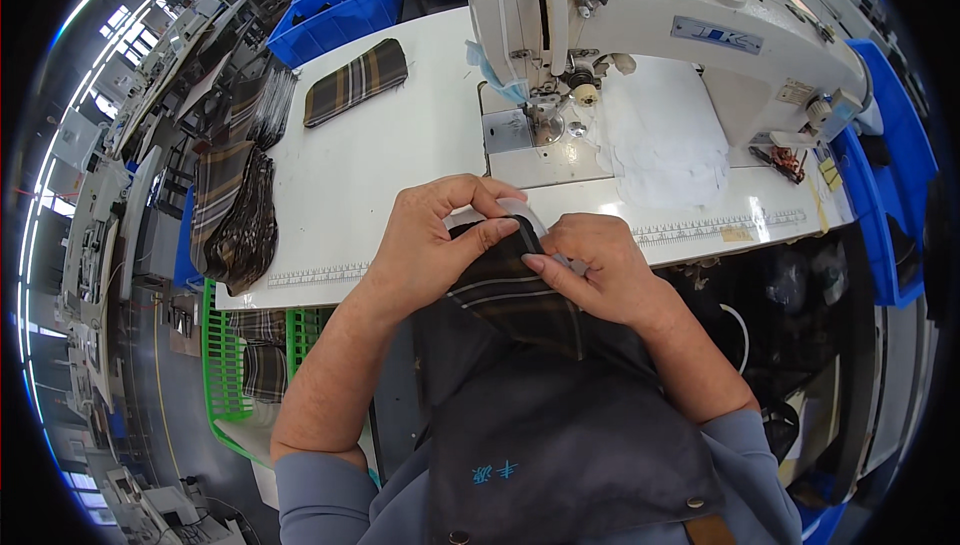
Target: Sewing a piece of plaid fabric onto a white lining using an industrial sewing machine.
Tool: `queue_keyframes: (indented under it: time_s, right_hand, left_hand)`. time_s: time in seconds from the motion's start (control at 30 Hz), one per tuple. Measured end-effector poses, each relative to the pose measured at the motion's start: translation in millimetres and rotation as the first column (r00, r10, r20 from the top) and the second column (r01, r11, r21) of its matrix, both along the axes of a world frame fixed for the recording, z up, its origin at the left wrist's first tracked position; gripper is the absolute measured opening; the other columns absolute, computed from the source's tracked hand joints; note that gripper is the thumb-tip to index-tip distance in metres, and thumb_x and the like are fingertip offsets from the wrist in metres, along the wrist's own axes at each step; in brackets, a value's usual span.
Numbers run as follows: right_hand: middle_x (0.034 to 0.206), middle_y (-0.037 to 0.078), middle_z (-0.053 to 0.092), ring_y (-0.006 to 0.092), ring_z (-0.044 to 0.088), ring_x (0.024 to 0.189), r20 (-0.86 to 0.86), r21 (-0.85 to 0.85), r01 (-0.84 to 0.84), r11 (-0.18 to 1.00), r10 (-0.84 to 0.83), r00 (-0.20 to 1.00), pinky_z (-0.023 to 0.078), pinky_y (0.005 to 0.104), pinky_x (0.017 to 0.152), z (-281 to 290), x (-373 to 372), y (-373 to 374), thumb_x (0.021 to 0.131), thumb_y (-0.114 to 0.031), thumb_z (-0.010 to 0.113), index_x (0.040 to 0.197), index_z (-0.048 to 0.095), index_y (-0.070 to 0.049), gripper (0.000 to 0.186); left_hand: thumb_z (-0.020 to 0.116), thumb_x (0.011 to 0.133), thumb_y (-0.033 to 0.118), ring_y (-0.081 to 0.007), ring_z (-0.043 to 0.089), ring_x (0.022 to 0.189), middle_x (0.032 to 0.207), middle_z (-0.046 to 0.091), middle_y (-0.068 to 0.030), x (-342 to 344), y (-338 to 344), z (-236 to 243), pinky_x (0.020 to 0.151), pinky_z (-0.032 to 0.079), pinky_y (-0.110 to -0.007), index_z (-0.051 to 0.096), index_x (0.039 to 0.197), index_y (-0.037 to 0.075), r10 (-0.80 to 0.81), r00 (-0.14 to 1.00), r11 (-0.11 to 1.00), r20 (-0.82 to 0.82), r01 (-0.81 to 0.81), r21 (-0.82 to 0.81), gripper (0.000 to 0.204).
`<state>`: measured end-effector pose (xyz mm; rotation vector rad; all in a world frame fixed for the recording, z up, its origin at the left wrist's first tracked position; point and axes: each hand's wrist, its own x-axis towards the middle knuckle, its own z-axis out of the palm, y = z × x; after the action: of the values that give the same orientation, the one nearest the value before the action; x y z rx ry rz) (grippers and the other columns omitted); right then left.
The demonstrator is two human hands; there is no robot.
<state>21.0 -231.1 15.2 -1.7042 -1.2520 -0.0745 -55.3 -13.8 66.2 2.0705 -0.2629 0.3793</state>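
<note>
Between my hands, just off the table's front edge, hangs a dark plaid fabric piece (520,300) with brown and white stripes. A white layer, like lining or interfacing, shows along its upper edge. My left hand (440,230) pinches that edge between thumb and fingers. On the other side, my right hand (595,265) grips the same edge, its thumb lying on the cloth. The fingers behind the fabric are partly hidden. Beyond my hands stands a white sewing machine (640,15), its needle area (545,115) apart from the cloth.
A folded plaid piece (357,82) lies on the white table (400,155). Plaid stacks (235,210) hang over its left edge. White sheets (665,135) lie right of the needle. Blue bins (335,10) stand behind and at right; a green basket (225,355) holds plaid pieces below left.
</note>
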Motion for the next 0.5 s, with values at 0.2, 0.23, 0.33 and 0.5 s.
queue_keyframes:
  time_s: [0.2, 0.23, 0.33, 0.5]
  right_hand:
    - [0.086, 0.01, 0.071, 0.0282, 0.069, 0.078, 0.012, 0.201, 0.087, 0.976, -0.091, 0.996, 0.054, 0.0361, 0.071, -5, -2, 5, 0.086, -0.009, 0.079, 0.09, 0.072, -0.002, 0.011]
    - [0.086, 0.01, 0.071, 0.0282, 0.069, 0.078, 0.011, 0.199, 0.086, 0.976, -0.09, 0.996, 0.054, 0.0361, 0.071, -4, -4, 4, 0.086, -0.009, 0.079, 0.09, 0.072, -0.002, 0.011]
    - [0.089, 0.011, 0.073, 0.0263, 0.071, 0.082, -0.175, 0.175, 0.153, 0.973, -0.122, 0.977, 0.055, 0.0337, 0.076, 0, -10, 0, 0.085, -0.006, 0.079, 0.088, 0.071, -0.001, 0.01]
    - [0.088, 0.011, 0.074, 0.0194, 0.073, 0.086, -0.325, 0.162, 0.135, 0.978, -0.076, 0.943, 0.055, 0.0301, 0.078, 5, -12, -2, 0.086, -0.006, 0.079, 0.085, 0.071, -0.001, 0.01]
  left_hand:
    - [0.08, 0.091, 0.009, -0.0127, 0.067, 0.097, 0.099, 0.075, -0.0099, -8, 2, -4, 0.093, 0.05, -0.03, 0.068, 0.088, 0.0, 0.007, 0.974, 0.978, -0.226, -0.054, -0.202, 0.015]
    - [0.079, 0.091, 0.009, -0.0119, 0.068, 0.095, 0.098, 0.075, -0.0098, -9, -1, -3, 0.092, 0.051, -0.029, 0.068, 0.089, 0.0, 0.036, 0.972, 0.978, -0.231, -0.081, -0.19, 0.015]
    - [0.078, 0.092, 0.009, -0.0109, 0.068, 0.092, 0.097, 0.075, -0.0096, -17, -9, 5, 0.089, 0.052, -0.027, 0.068, 0.09, 0.0, 0.092, 0.974, 0.982, -0.208, -0.123, -0.14, 0.014]
    - [0.076, 0.091, 0.005, -0.0109, 0.071, 0.084, 0.088, 0.076, -0.0075, -19, -13, 3, 0.081, 0.057, -0.028, 0.067, 0.087, -0.002, 0.129, 0.988, 0.979, -0.087, -0.141, -0.148, 0.013]
